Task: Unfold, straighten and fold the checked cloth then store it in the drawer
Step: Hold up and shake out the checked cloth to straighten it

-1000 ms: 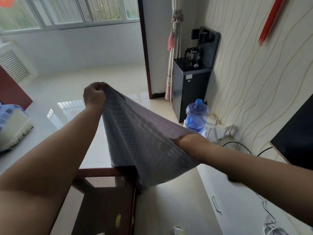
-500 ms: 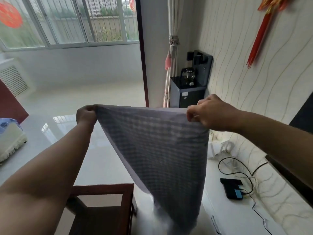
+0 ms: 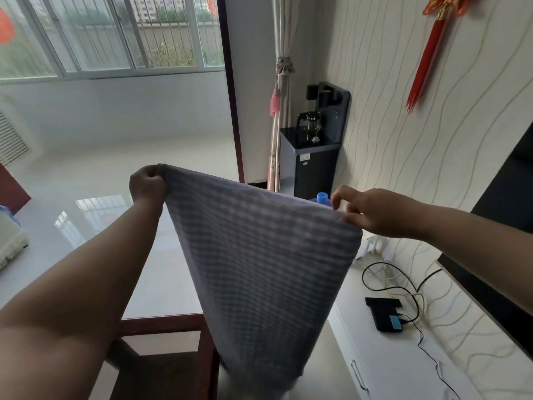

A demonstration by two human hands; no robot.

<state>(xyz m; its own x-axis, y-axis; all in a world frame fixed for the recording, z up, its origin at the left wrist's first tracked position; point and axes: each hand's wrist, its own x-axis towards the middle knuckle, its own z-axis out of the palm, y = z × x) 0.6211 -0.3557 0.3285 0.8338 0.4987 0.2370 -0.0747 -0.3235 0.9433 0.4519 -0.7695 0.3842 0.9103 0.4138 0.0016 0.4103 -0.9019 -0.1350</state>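
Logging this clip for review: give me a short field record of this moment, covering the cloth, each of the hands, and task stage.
cloth: checked cloth held up in the air, hanging down from its top edge
left hand: left hand fist grips the top left corner
right hand: right hand pinches the top right corner, other fingers loose
drawer: white cabinet drawer at lower right, closed
stage: unfolded and being straightened; not yet folded

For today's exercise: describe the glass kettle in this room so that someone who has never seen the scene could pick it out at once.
Start at the wavy-lined wallpapered wall on the right and follow it back to the corner by the tied curtain. There stands a tall black water dispenser. The glass kettle sits on its top shelf, the only clear, dark-handled vessel there, above the blue-capped water bottle.
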